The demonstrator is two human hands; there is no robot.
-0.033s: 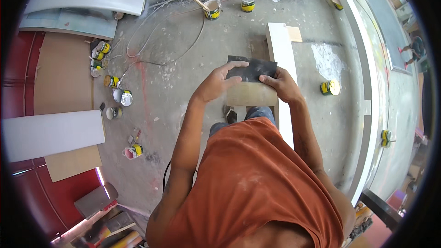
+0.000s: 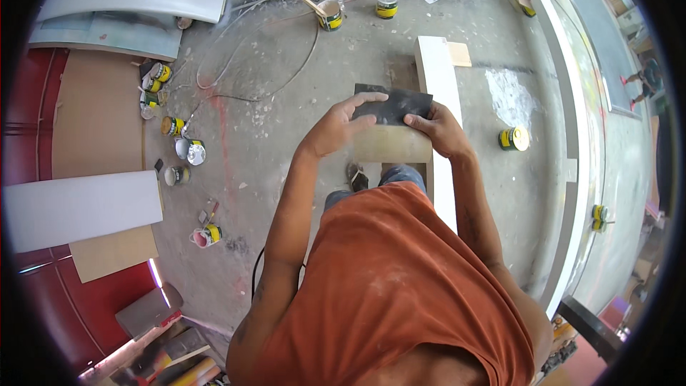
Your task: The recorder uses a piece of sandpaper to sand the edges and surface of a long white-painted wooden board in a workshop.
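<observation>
Paint-spattered concrete floor (image 2: 271,136) spreads below you, with a paint can (image 2: 513,138) standing to the right of a long white beam (image 2: 434,64). Between your hands, just beyond the tan board (image 2: 391,144), is a thin dark rectangular sheet (image 2: 401,106). Your right hand (image 2: 444,132) has its grip closed on the sheet's right end, thumb on top; your left hand (image 2: 341,123) lays finger and thumb over the left end, but whether that grip closes beneath cannot be told.

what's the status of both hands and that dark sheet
Left hand: finger and thumb over dark sheet, left part. Right hand: pinching its right end. Long white board: behind right hand in view.
</observation>
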